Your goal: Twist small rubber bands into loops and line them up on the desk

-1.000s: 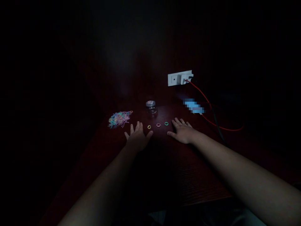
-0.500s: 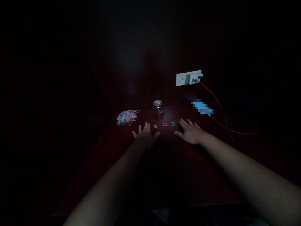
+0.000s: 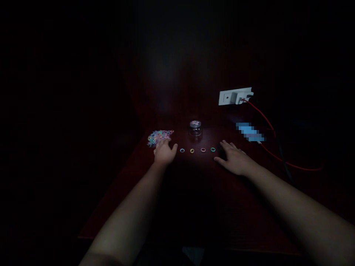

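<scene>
The scene is very dark. My left hand (image 3: 164,152) lies on the dark red table (image 3: 210,207) with its fingertips at the edge of a pile of small coloured rubber bands (image 3: 158,136); its fingers look spread. Several single bands lie in a row between my hands: blue (image 3: 182,150), yellow (image 3: 192,150), pink (image 3: 203,150), green (image 3: 213,149). My right hand (image 3: 234,159) rests flat and open just right of the green band. A small glass jar (image 3: 195,128) stands behind the row.
A white wall socket (image 3: 231,97) with a plugged charger sits at the back right. A red cable (image 3: 280,157) runs from it across the table to a blurred blue device (image 3: 249,132). The table's near edge is faintly visible.
My left hand has moved left to the pile of bands. A blue band now lies at the left end of the row. The view has drifted, shifting everything rightward.
</scene>
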`<state>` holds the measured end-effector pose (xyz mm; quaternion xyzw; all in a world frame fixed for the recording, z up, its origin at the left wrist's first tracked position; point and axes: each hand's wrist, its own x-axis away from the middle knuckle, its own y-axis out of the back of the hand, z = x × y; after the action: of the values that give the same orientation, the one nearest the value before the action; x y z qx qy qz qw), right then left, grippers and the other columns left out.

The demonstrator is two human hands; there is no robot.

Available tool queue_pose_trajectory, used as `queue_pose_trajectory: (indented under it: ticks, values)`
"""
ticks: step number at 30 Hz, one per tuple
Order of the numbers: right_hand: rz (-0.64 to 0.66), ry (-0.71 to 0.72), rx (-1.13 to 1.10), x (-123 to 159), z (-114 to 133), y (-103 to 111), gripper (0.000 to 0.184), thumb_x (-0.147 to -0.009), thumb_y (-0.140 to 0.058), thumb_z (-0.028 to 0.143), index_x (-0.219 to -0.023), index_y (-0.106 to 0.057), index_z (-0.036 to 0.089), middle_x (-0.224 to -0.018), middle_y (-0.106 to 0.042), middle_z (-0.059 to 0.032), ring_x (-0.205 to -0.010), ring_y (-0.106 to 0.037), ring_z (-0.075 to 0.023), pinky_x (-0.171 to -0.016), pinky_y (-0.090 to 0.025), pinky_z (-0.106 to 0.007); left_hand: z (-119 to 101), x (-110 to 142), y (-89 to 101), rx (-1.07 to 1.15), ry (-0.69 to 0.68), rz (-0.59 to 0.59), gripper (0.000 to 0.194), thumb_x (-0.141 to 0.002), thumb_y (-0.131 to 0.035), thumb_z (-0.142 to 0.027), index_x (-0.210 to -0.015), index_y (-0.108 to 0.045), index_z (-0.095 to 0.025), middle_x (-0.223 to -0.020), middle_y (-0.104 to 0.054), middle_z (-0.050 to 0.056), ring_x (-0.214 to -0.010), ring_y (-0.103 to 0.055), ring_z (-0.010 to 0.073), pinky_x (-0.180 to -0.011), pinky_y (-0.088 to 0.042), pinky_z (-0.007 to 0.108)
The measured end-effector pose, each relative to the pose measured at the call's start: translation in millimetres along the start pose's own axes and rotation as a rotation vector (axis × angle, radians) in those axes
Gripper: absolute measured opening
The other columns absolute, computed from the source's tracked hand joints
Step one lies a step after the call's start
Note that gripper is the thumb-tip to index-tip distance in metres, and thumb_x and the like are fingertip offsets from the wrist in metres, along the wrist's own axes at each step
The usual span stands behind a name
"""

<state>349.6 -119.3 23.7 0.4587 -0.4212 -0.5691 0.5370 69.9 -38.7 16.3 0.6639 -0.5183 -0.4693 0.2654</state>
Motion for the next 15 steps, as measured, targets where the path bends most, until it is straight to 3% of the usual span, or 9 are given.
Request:
queue_pose_trajectory:
  ticks: [4,8,15]
  values:
    - [-0.017,0.019,0.005,0.7,-0.1,-0.2,0.084,-0.084,-0.043,0.059,-0.15,-0.022,0.011,-0.157,-0.019,-0.0105,-0.142,-0.02,-0.0351,-0.112,-0.028,-0.052,53.2,-25.9,5.6,-0.016,0.191,-0.108,0.042,-0.084,-0.049,-0.046,-0.118,-0.058,-0.023,-0.13,-0.055,0.012,-0.122,-0.046,0.0332,-0.097,-0.043,0.049]
    - [-0.008,0.021,0.011,0.1,-0.7,-2.4,0.082,-0.083,-0.044,0.058,-0.149,-0.025,0.012,-0.157,-0.02,-0.0111,-0.142,-0.022,-0.0358,-0.11,-0.03,-0.055,93.7,-46.3,10.5,-0.066,0.227,-0.142,0.037,-0.084,-0.049,-0.038,-0.116,-0.058,-0.023,-0.128,-0.056,0.011,-0.12,-0.049,0.0311,-0.099,-0.042,0.045]
    - [-0.001,0.034,0.01,-3.4,-6.0,-7.3,0.082,-0.084,-0.044,0.058,-0.148,-0.026,0.011,-0.156,-0.022,-0.0136,-0.141,-0.024,-0.0357,-0.111,-0.028,-0.057,106.0,-68.5,7.8,-0.084,0.133,-0.012,0.063,-0.079,-0.056,-0.052,-0.137,-0.045,-0.029,-0.133,-0.056,0.01,-0.121,-0.051,0.0343,-0.1,-0.04,0.048]
